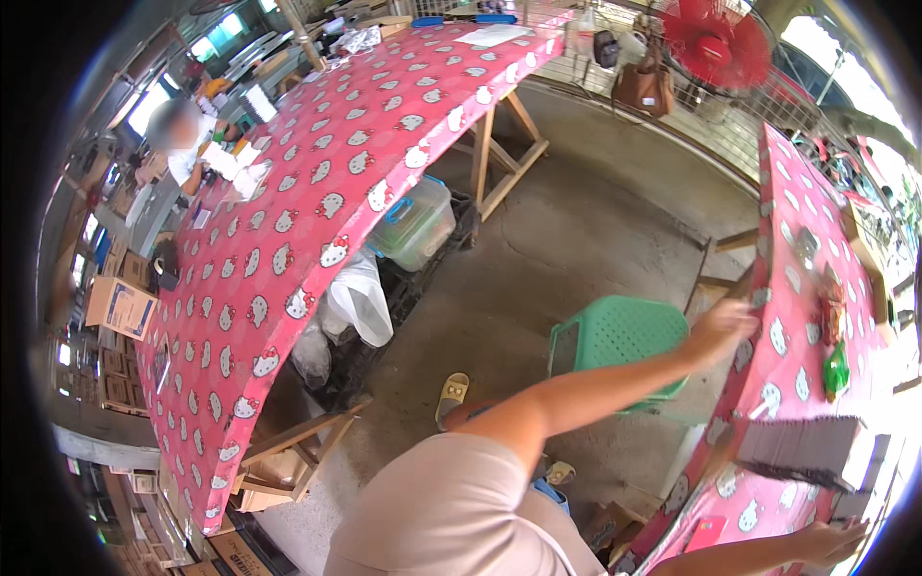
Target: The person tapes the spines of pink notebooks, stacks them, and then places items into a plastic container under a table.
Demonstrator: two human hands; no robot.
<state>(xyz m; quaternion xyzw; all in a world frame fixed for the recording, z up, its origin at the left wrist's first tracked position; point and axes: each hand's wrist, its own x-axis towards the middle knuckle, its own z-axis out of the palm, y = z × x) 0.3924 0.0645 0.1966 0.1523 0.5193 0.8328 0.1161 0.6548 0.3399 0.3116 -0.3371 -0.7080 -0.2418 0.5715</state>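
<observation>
My left hand [720,331] reaches to the near edge of the pink patterned table [780,336] on the right. It is smeared by motion, so its fingers and anything in them cannot be made out. My right hand [831,543] is stretched over the same table at the lower right, fingers extended, with nothing visible in it. Just beyond it stands a thick stack of dark, thin-edged pieces [802,451], its end face pale in the glare. Farther along lie a green packet [837,371] and a reddish-brown packet [832,312]. A flat red item [706,534] rests near the front edge.
A green plastic stool [624,336] stands beside my left forearm. Across the floor is a long pink-covered table [317,192], with a lidded clear bin [418,226] and white plastic bags [360,298] beneath. Another person [187,144] works at its far side. A red fan [715,43] is at the back.
</observation>
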